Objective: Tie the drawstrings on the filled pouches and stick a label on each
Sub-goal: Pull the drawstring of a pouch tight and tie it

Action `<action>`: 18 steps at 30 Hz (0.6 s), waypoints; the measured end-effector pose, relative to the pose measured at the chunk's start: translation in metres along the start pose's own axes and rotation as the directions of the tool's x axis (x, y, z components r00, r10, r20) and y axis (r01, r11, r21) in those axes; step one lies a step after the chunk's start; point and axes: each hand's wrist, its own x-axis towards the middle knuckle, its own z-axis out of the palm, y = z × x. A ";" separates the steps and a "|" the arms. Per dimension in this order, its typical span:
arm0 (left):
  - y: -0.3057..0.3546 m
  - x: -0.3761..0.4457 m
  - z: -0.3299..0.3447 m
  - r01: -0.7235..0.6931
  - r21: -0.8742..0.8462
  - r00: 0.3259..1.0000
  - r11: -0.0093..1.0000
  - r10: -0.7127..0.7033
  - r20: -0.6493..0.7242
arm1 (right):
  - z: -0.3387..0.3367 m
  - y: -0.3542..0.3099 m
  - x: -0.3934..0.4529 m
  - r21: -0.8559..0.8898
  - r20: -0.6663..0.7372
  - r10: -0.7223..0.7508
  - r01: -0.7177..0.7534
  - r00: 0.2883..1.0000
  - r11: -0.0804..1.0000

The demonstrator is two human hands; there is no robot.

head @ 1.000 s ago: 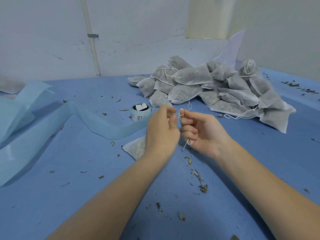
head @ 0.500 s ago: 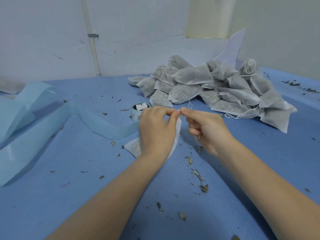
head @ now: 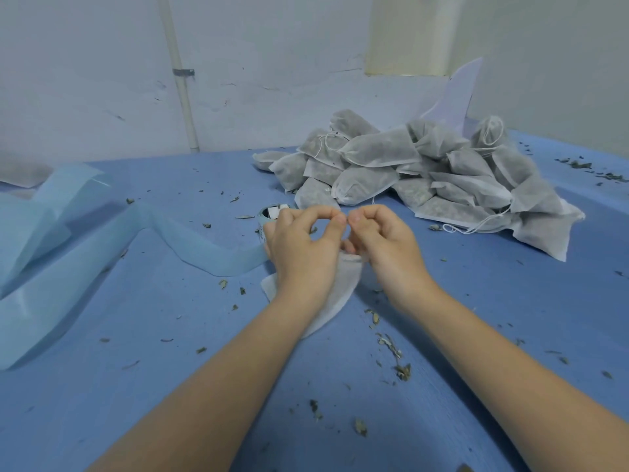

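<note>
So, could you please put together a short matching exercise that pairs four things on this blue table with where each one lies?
Things:
1. pile of filled pouches
2. label roll
3. pale blue backing strip
4. pouch being tied

Places:
A. trailing away across the left side of the table
B. lying under the left hand and right hand
C. heaped at the far right, near the wall
D. standing just beyond the left hand's knuckles

Pairs: 1-C, 2-D, 3-A, 4-B
</note>
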 end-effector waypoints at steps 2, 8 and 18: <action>0.001 0.001 0.000 0.008 0.017 1.000 1.000 -0.008 -0.017 | -0.001 0.000 0.001 -0.050 -0.037 -0.015 0.013 0.999 0.999; 0.006 0.011 -0.003 0.038 0.019 0.992 0.999 -0.035 -0.122 | -0.005 -0.004 0.005 -0.104 -0.065 -0.047 0.040 0.997 0.994; 0.006 0.010 -0.002 -0.062 0.017 0.998 0.998 0.062 0.010 | -0.011 -0.005 0.007 -0.023 -0.181 -0.045 0.041 0.982 0.999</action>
